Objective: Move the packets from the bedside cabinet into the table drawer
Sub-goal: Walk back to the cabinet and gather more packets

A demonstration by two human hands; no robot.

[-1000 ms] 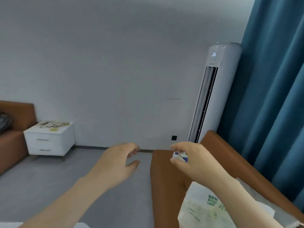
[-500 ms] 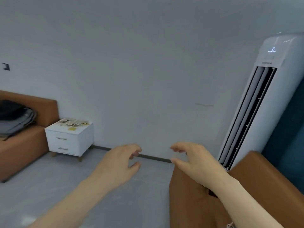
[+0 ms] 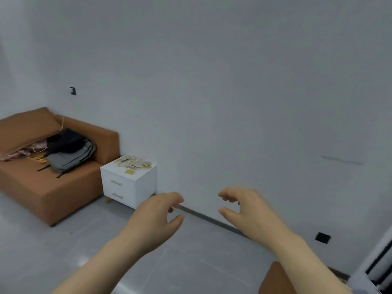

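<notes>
A small white bedside cabinet (image 3: 135, 185) with two drawers stands against the far wall, left of centre. Several pale packets (image 3: 131, 162) lie scattered on its top, with one yellow packet (image 3: 129, 172) nearer the front edge. My left hand (image 3: 157, 215) and my right hand (image 3: 246, 209) hover in the air in front of me, well short of the cabinet. Both hands have loosely curled fingers and hold nothing. The table drawer is out of view.
A brown sofa (image 3: 48, 187) stands left of the cabinet, with a grey backpack (image 3: 70, 155) and dark clothes on its seat. Grey floor (image 3: 63, 251) stretches between me and the cabinet. A brown seat corner (image 3: 275, 279) and a white air conditioner's base (image 3: 377, 264) sit at the bottom right.
The view has swung left, so the cabinet and sofa now sit closer to centre. The small packet held by my right hand a second ago is gone; both hands are empty.
</notes>
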